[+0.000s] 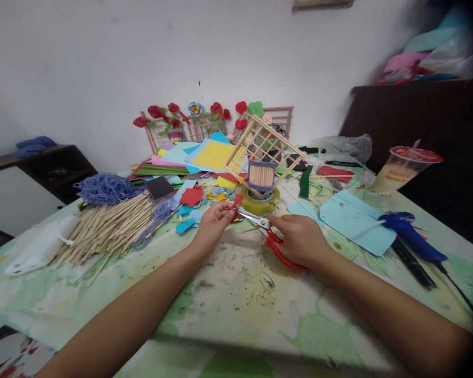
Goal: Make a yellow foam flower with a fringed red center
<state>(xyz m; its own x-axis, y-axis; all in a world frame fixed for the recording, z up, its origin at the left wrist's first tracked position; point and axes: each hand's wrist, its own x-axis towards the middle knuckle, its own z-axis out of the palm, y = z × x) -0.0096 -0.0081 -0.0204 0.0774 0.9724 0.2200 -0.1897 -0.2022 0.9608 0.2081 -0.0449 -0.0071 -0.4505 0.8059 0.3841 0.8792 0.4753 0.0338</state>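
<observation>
Both forearms enter from six o'clock over the paint-stained table [240, 299]. Findings follow.

Left hand [215, 223]: closed in a pinch, thumb and fingertips holding a red fringed paper piece [237, 201] just above the table, at roughly twelve o'clock from the bare central patch.

Right hand [299, 241]: closed around the red handles of the scissors [260, 220], fingers through the loops. Blades point toward ten o'clock and their tips meet the lower edge of the red fringed paper piece. How far the blades are parted cannot be determined.

Surroundings, taken from the hands:
- Twelve o'clock, just beyond: yellow-green tape roll [260, 203], with a small purple-edged block of sticks [261, 175] resting on it and a tilted wooden lattice [262, 144] behind.
- Nine to ten o'clock: bundle of wooden sticks [106, 228], blue yarn [106, 188] touching its far side.
- Three o'clock: light blue paper [355, 218], with a blue glue gun [412, 236] at its right edge.
- Two o'clock, well apart: lidded drink cup [402, 168].
- Eleven o'clock, against the wall: red paper flowers [157, 113].
</observation>
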